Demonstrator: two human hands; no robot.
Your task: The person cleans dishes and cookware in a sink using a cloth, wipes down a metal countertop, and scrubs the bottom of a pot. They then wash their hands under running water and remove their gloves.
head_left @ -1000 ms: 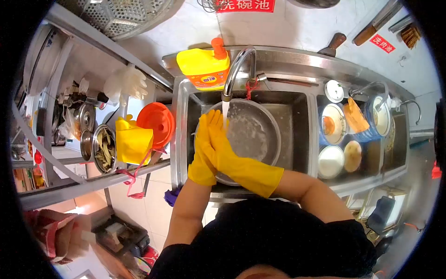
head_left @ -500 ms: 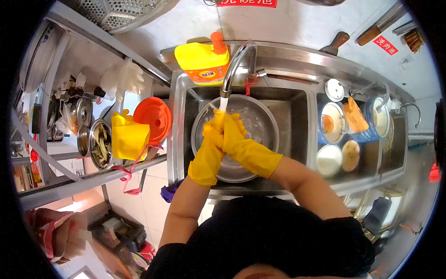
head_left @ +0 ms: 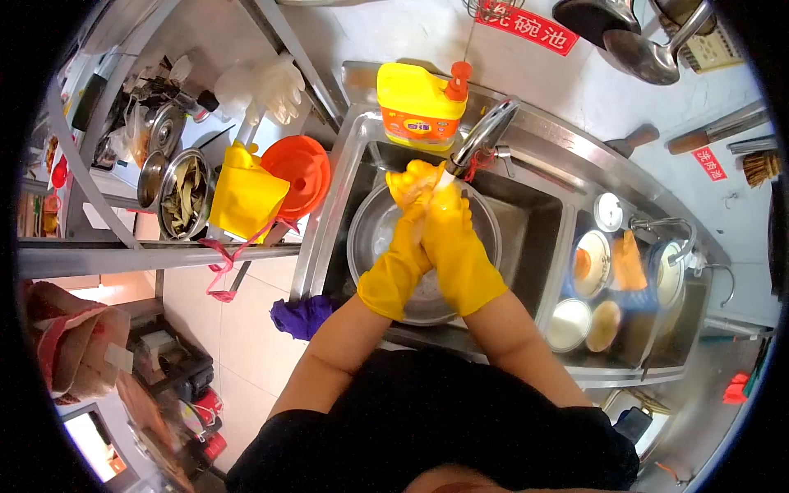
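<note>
My left hand (head_left: 410, 226) and my right hand (head_left: 449, 218), both in yellow rubber gloves, press together under the tap (head_left: 486, 131). Water from the spout runs onto the gloves. The fingers are curled and overlapping; anything between the palms is hidden. Below them a round metal basin (head_left: 359, 251) sits in the steel sink (head_left: 526, 246), its middle partly covered by my gloves and forearms.
Behind the sink stands a yellow detergent jug (head_left: 421, 103) with an orange pump. Left are a red plastic basin (head_left: 308, 172), a yellow container (head_left: 246, 197) and a purple cloth (head_left: 302, 318). Lidded tubs (head_left: 569, 324) fill the right-hand sink. Ladles (head_left: 645, 56) hang on the wall.
The view has turned and shifted. My gloved hands stay together but have rolled against each other, closer beneath the spout, with water now running over the right glove.
</note>
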